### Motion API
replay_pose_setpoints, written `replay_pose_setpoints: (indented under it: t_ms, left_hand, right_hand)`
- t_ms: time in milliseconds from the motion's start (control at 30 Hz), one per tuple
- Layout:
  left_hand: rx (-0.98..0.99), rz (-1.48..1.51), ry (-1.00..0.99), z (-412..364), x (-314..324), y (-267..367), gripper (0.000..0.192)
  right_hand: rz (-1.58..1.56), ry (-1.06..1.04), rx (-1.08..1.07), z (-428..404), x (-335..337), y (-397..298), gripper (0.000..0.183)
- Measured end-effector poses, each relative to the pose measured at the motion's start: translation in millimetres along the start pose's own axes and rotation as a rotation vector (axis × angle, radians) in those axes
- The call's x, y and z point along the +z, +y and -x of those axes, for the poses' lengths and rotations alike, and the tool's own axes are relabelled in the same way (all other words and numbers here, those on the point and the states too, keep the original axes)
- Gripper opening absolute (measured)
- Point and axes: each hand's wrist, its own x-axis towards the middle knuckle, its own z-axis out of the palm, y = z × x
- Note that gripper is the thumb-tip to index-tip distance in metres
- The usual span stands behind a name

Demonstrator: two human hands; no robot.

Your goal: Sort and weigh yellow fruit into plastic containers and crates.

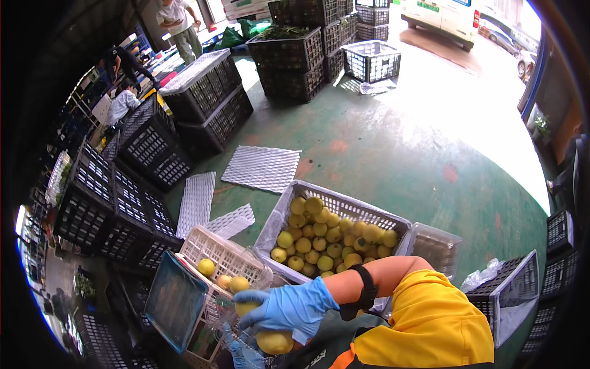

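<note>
My right hand (286,309), in a blue glove, reaches in from the right with its fingers curled over a round yellow-green fruit (245,308). Another, larger-looking fruit (275,342) shows below that palm. My left hand (243,349), also gloved in blue, is low in the picture at a clear plastic container (226,318); the container and the right hand partly hide it. Just beyond lies a pale plastic basket (226,251) with a few fruits (206,266) in it. A lined crate (352,199) holds many more such fruits (319,243).
Clear plastic boxes (435,246) stand right of the fruit crate. A blue tray (177,300) leans at left. White foam net sheets (262,168) lie on the green floor (392,161). Black crates (133,203) line the left; a lined crate (511,300) stands right. People (179,27) are farther back.
</note>
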Motion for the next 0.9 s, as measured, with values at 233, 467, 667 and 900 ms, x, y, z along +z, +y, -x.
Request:
replay_pose_setpoints:
  t_ms: [233, 467, 667, 900]
  left_hand:
    - [0.020, -0.200, 0.070, 28.6, -7.0, -19.9, 0.049]
    - [-0.167, 0.452, 0.257, 28.1, -14.0, -25.7, 0.051]
    - [-0.189, 0.452, 0.304, 24.6, -12.8, -28.7, 0.057]
    - [-0.141, 0.520, 0.246, 16.3, -16.0, -37.4, 0.060]
  right_hand:
    - [-0.084, 0.070, -0.059, -12.0, 25.1, 6.0, 0.062]
    - [0.252, 0.220, 1.302, 187.1, 78.6, 181.2, 0.077]
    - [0.285, -0.705, 1.387, 202.8, 123.1, 148.6, 0.078]
    - [0.247, -0.913, 1.407, 215.5, 101.4, 162.0, 0.082]
